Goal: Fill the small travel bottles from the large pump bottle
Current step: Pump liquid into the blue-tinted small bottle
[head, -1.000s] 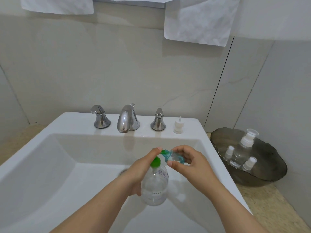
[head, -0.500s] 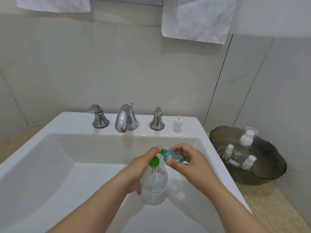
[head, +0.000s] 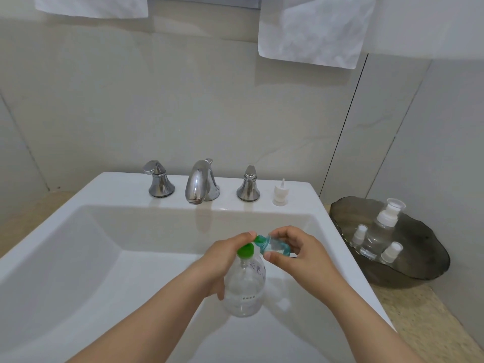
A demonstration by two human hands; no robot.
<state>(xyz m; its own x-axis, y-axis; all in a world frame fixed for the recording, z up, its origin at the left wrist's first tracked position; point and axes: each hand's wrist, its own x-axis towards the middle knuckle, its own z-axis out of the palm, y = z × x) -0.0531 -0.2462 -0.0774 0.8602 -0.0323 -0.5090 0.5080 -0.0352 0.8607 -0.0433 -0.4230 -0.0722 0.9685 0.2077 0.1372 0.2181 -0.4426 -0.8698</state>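
Filling under way — left hand [head: 222, 260] grips big bottle [head: 245, 289], right hand [head: 303, 254] pinches small bottle [head: 275, 248] at its top; three bottles [head: 387, 221] in tray [head: 419, 273], right — fill unclear.

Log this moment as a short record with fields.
left hand: grips the large clear bottle near its neck, over the sink
right hand: pinches the small teal bottle, tilted, mouth by the green cap
sink ledge: loose white spray top beside the right tap handle
dark bowl: three clear bottles with white spray tops
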